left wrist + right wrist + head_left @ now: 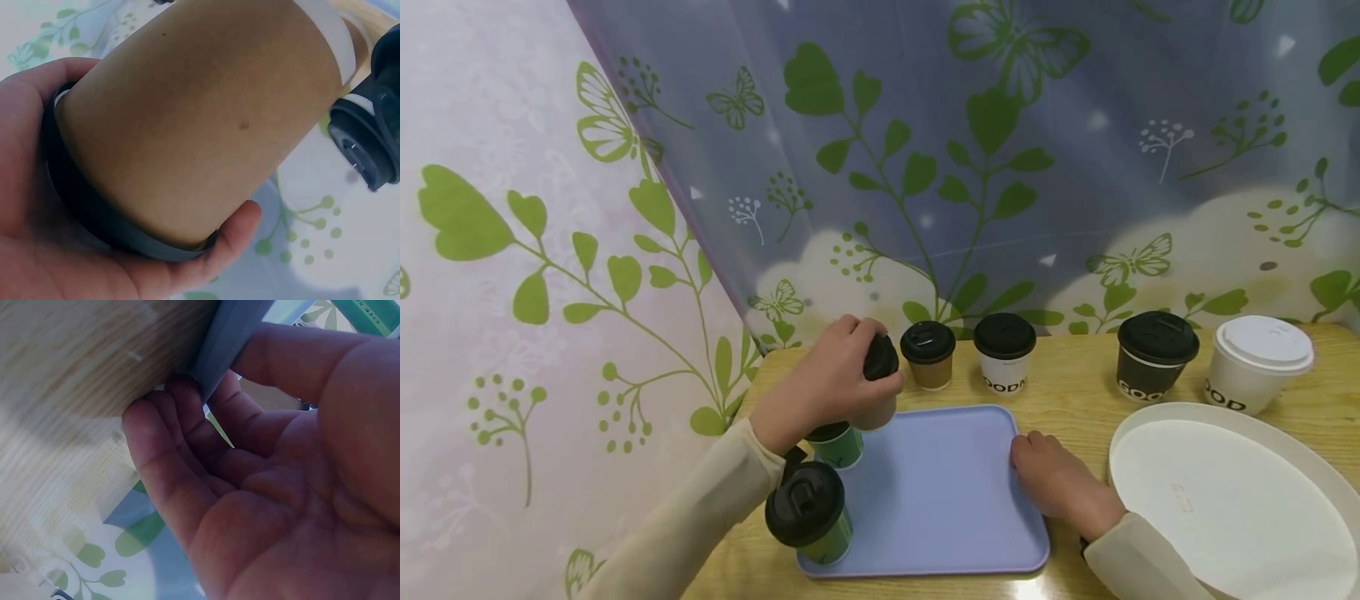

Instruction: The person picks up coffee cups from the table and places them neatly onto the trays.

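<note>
From the head, a flat, light purple plastic tray (pixel 943 500) is seen, its right edge pinched by the right hand (pixel 1060 483). Its curled fingertips (pixel 145 425) are shown only from the right wrist. Near the tray's far left corner, a smooth brown paper cup (pixel 187 125) is held by its black lid (pixel 882 357) in the left hand (pixel 831 367). Two dark specks on the cup are seen from the left wrist; from the head, most is hidden.

Free room spanned the tray (pixel 943 500) between green cups (pixel 811 510) and the right hand (pixel 1060 479); the left hand (pixel 838 367) and held cup (pixel 877 412) obstructed the far-left corner.
</note>
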The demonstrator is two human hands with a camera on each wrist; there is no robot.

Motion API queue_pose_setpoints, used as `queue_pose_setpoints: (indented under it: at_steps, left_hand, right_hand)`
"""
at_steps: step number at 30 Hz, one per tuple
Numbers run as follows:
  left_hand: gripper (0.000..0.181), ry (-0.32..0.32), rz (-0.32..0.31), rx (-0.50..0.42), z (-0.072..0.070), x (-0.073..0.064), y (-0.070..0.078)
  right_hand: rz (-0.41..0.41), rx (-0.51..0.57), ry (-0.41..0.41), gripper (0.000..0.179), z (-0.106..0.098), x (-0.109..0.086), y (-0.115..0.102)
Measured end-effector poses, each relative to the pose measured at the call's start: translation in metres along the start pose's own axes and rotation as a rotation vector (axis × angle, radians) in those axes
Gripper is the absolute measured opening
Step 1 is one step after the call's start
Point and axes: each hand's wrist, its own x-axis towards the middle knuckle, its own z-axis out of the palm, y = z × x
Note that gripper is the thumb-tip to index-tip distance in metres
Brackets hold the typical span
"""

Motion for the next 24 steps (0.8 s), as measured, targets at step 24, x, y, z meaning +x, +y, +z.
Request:
queue_pose_setpoints:
  at_steps: [24]
  left_hand:
    - [0.062, -0.179, -0.059, 0.119, 0.021, 0.032, -0.010]
  right_hand:
    - [-0.015, -0.004, 0.021, 0.007, 0.002, -0.001, 0.001]
